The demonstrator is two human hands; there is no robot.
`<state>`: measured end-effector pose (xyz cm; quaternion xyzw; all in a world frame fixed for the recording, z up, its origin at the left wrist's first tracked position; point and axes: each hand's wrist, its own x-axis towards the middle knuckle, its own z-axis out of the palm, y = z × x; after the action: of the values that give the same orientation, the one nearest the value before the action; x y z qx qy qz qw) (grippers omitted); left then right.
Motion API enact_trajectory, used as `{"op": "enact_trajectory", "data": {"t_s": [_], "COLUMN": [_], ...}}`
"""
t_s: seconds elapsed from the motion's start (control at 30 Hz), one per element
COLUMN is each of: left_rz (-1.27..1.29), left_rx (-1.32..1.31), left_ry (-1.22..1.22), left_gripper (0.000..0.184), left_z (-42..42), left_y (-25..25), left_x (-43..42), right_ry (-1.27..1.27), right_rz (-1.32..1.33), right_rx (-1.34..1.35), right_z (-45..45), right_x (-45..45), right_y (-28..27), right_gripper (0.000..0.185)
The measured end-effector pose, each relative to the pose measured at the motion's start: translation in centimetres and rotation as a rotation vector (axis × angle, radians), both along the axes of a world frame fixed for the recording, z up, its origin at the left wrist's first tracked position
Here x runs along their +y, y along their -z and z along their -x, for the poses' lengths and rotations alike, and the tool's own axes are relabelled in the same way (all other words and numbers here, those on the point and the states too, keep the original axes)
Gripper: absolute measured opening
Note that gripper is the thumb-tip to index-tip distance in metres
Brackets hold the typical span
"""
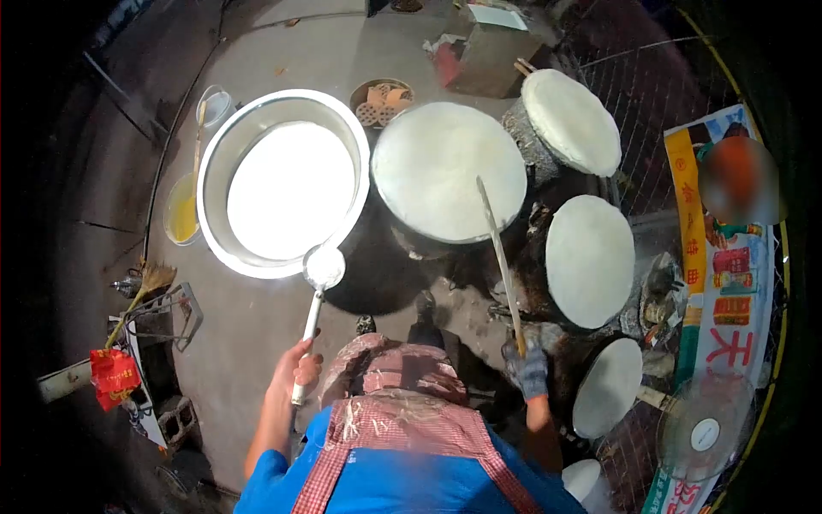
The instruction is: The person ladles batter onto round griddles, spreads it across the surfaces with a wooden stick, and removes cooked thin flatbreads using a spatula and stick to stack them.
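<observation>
Ladle (324, 267): located at the lower edge of the basin (214, 206), its bowl up and a pale residue or content visible inside. The left hand (297, 368) is closed around the handle (313, 317), fingers curled, with the handle's end protruding below the fist. The ladle is probably rigid and light when unloaded; a filled bowl would make it front-heavy and liable to tip. Hold at the lower half of the handle, as here, and keep the bowl level. A wet handle may be slippery – this cannot be judged from the view.

Stick (498, 246): located to the right, its far end over the white disc (428, 163). Whether the tip touches the disc cannot be determined. The right hand (527, 368), in a grey glove, is wrapped around the near end. The stick appears thin, flat and light, stiff along its length. Grip the near end only – the far part lies over the disc.

The disc appears soft and may tear under a hard edge; apply light pressure. The basin's white content (291, 193) is overexposed, so its thickness cannot be assessed.
</observation>
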<state>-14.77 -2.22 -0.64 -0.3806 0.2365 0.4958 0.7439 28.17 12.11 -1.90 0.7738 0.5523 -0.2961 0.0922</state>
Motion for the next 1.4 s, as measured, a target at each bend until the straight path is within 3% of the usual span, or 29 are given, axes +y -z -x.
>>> {"op": "enact_trajectory", "data": {"t_s": [0.1, 0.13, 0.23, 0.27, 0.33, 0.37, 0.4, 0.43, 0.57, 0.73, 0.87, 1.0, 1.1, 1.4], "left_rz": [-0.048, -0.059, -0.094, -0.104, -0.159, -0.159, -0.158, -0.155, -0.117, -0.073, -0.046, -0.006, 0.024, -0.012], "left_rx": [-0.009, -0.008, -0.003, -0.014, -0.069, -0.067, -0.066, -0.062, -0.034, 0.018, 0.041, 0.035, 0.010, 0.040], "left_ry": [-0.099, -0.134, -0.237, -0.282, -0.372, -0.409, -0.448, -0.487, -0.606, -0.737, -0.851, -0.879, -0.905, -0.874], "left_gripper": [0.032, 0.032, 0.029, 0.030, 0.032, 0.033, 0.033, 0.033, 0.033, 0.032, 0.033, 0.032, 0.031, 0.031], "left_z": [-2.8, -3.7, -6.7, -7.6, -9.5, -10.4, -11.2, -11.8, -13.8, -15.0, -16.5, -16.5, -16.2, -16.0], "left_y": [-0.4, -0.6, -1.5, -1.9, -2.5, -2.9, -3.5, -4.0, -4.5, -4.8, -5.5, -5.4, -5.5, -5.5], "left_x": [1.3, 1.9, 3.0, 3.5, 4.1, 4.3, 4.5, 4.6, 3.9, 2.9, 2.7, 2.8, 3.6, 4.6], "right_ry": [-0.137, -0.255, -0.224, -0.292, -0.368, -0.350, -0.446, -0.407, -0.531, -0.619, -0.735, -0.831, -0.892, -0.852], "right_rz": [-0.280, -0.520, -0.461, -0.568, -0.703, -0.609, -0.729, -0.465, -0.594, -0.633, -0.447, -0.479, -0.511, -0.421], "right_rx": [0.103, 0.157, 0.132, 0.187, 0.256, 0.329, 0.225, 0.091, 0.215, 0.199, 0.111, 0.096, 0.098, 0.203], "right_z": [-1.2, -3.5, -0.5, -0.7, 0.0, 2.5, 3.5, 5.5, 12.2, 18.8, 21.4, 21.6, 21.2, 21.1], "right_x": [9.0, 12.7, 23.0, 26.9, 34.4, 36.0, 39.0, 41.7, 49.7, 54.4, 56.3, 55.8, 57.2, 58.2], "right_y": [3.6, 8.7, 5.1, 6.7, 9.2, 4.7, 5.9, 4.8, 7.8, 10.3, 10.1, 8.3, 10.1, 10.0], "right_gripper": [0.039, 0.040, 0.041, 0.050, 0.040, 0.040, 0.044, 0.046, 0.048, 0.038, 0.032, 0.036, 0.041, 0.045]}}
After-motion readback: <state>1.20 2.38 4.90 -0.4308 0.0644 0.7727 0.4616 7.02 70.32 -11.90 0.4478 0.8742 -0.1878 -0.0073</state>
